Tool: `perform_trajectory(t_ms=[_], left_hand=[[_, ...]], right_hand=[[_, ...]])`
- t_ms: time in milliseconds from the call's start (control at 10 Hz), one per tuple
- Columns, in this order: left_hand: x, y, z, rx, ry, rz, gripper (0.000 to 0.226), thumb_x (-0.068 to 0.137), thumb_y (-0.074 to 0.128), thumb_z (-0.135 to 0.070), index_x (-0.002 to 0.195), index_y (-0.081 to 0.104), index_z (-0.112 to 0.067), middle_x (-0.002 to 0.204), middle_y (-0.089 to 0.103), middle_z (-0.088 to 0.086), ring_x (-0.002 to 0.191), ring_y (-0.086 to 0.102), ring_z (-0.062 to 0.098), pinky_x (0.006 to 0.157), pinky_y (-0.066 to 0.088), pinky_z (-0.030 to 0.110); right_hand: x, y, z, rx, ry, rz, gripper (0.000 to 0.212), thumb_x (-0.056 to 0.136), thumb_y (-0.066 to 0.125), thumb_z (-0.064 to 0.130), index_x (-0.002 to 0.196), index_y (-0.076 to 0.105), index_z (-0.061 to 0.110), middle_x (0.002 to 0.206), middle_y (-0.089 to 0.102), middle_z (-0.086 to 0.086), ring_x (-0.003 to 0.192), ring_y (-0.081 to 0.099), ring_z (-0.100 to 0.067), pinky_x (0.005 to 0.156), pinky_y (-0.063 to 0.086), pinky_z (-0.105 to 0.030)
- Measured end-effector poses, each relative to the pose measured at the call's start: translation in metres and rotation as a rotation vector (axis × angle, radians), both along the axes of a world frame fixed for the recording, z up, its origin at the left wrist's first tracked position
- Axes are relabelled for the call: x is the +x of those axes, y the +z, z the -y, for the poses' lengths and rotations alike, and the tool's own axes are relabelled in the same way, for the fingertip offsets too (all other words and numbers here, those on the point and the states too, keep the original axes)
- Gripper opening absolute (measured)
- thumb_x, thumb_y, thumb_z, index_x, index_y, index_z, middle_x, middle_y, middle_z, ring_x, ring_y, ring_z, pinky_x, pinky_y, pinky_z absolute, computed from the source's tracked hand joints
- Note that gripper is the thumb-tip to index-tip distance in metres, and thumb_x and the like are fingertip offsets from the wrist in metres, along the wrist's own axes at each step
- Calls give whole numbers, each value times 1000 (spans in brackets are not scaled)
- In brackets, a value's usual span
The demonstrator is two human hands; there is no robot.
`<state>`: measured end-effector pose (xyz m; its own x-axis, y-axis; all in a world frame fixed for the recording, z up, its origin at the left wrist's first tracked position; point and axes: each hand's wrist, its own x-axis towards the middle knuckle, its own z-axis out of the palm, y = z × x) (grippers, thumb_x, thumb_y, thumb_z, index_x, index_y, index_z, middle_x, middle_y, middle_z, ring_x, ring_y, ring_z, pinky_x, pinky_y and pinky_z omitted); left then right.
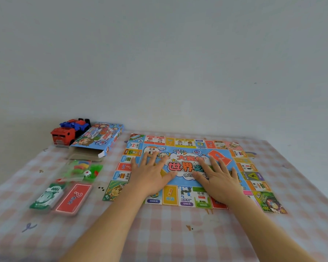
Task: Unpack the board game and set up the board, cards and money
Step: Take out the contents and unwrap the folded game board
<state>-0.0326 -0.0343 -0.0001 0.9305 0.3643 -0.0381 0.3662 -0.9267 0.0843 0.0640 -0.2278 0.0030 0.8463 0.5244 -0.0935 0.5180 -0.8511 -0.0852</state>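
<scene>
From the head camera, the game board (187,168) lies unfolded and flat on a table covered by a pink-and-white checked cloth (169,233), its printed squares running round a blue centre with large red and blue lettering. Both hands rest palm-down on that centre: the left hand (151,174) lies on the left half with fingers straight and spread, and the right hand (219,178) lies on the right half the same way, thumbs pointing toward each other, neither holding anything (flat, pressing contact only). An orange card-shaped patch (220,157) shows on the board just beyond the right fingertips; whether it is a loose card or print cannot be told. To the left of the board, near the table's front, a red card deck (74,199) with a question mark lies in a clear wrapper, touching a green bundle of play money (46,195) marked 1000 at its left. Behind these sits a clear bag of small pieces (81,170) with coloured tokens and a white die. Farther back, the game box (98,140) lies open-ended, and beside it stand a red toy truck (64,136) and a blue and red toy (75,123).
</scene>
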Motion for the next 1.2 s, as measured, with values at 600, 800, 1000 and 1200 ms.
perform_trajectory(t_ms=[600, 800, 1000, 1200], left_hand=[[2, 1, 0, -12, 12, 9, 78, 82, 11, -78, 148, -5, -40, 159, -13, -4, 145, -15, 25, 112, -4, 62], [3, 2, 1, -34, 8, -1, 77, 83, 14, -77, 148, -5, -39, 158, -13, -4, 145, -16, 25, 113, -4, 62], [10, 4, -1, -19, 12, 14, 77, 83, 14, -77, 148, -5, -39, 159, -12, -3, 145, -15, 25, 113, -3, 62], [13, 0, 0, -11, 17, 15, 77, 83, 13, -77, 148, -4, -39, 159, -12, -3, 145, -14, 26, 113, -3, 62]], right_hand=[[4, 1, -1, 3, 12, -1, 73, 83, 6, 76, 147, -8, 46, 160, -13, 5, 146, -15, -22, 116, -6, -55], [3, 2, -1, 10, 11, -16, 71, 84, 8, 75, 148, -7, 46, 159, -13, 5, 146, -15, -22, 116, -6, -56], [11, 3, -3, 16, 17, -3, 71, 84, 8, 75, 148, -7, 46, 160, -13, 5, 146, -15, -21, 116, -5, -56], [14, 0, -1, 10, 16, 4, 72, 84, 7, 75, 148, -7, 46, 160, -13, 5, 146, -15, -21, 117, -6, -55]])
